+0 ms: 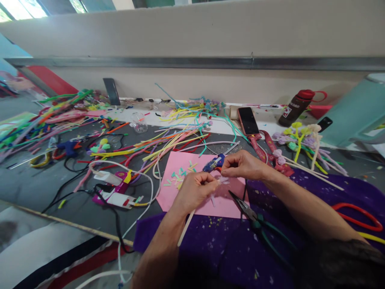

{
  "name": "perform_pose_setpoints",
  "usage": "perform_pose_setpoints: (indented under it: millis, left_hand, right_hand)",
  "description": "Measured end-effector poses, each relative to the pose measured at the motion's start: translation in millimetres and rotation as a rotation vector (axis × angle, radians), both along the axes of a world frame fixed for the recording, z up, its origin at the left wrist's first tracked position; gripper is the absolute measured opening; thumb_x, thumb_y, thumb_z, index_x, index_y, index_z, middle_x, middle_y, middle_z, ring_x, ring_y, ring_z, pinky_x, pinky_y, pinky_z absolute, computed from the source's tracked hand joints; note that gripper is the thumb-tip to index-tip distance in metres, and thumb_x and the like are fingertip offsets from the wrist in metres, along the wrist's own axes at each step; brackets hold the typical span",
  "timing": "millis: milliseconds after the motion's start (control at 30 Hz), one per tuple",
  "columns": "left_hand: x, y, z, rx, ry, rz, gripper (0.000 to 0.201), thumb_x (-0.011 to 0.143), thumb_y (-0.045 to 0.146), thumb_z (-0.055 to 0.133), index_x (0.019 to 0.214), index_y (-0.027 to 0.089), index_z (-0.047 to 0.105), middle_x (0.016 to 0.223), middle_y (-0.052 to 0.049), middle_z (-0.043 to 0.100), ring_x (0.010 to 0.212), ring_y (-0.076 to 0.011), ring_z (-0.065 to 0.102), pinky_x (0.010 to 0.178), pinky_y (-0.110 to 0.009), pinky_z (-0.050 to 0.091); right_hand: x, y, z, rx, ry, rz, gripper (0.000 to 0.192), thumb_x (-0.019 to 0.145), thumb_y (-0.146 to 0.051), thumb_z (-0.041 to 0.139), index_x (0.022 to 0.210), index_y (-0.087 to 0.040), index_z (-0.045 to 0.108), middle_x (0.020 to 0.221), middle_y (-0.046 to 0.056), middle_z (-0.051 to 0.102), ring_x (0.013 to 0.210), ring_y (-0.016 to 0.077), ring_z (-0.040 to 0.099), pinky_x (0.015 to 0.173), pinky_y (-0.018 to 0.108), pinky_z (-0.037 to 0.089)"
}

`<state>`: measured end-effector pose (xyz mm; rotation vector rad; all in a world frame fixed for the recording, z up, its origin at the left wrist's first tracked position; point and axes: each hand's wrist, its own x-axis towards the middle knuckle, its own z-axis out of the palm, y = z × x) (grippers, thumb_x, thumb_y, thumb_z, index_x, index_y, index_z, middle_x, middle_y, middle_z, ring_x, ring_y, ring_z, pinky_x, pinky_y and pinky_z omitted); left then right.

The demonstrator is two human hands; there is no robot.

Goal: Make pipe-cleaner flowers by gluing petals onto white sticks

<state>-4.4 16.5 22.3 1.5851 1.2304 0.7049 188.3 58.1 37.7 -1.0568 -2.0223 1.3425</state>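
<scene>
Pale stick pinched in left hand; right hand pinching its tip.

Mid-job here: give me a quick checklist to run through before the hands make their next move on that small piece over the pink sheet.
1. Left hand grips the stick: ok.
2. Right hand pinches the small pale piece: ok.
3. Work is over the pink sheet: ok.
4. Pliers lie untouched near the hands: ok.
5. Glue gun lying beside the fingers, hot or not: cannot tell.
6. Piece fixed to stick: cannot tell.
</scene>
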Motion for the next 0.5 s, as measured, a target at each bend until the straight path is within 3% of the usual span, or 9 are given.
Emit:
perform_pose_setpoints:
  millis: [333, 500]
  left_hand:
    - [1.5, 0.0, 1.4, 0.008, 0.012, 0.009, 0.022, 0.071, 0.03, 0.058, 0.058, 0.013, 0.062, 0.049, 0.001, 0.052, 0.043, -0.0069, 0.037, 0.043, -0.021, 0.027]
    - [1.7, -0.2, 4.1, -0.028, -0.038, 0.038, 0.019, 0.069, 0.029, 0.061, 0.058, 0.013, 0.062, 0.048, 0.002, 0.053, 0.042, -0.0062, 0.038, 0.041, -0.019, 0.027]
  right_hand:
    - [0.2, 0.5, -0.2, 0.085, -0.044, 0.016, 0.012, 0.07, -0.02, 0.058, 0.063, -0.012, 0.063, 0.056, -0.002, 0.055, 0.053, 0.0076, 0.045, 0.051, 0.02, 0.033]
    - [5.0, 0.9, 5.0, 0.019, -0.026, 0.001, 0.021, 0.074, -0.03, 0.06, 0.068, -0.011, 0.067, 0.055, -0.002, 0.055, 0.047, 0.0066, 0.044, 0.044, 0.019, 0.031]
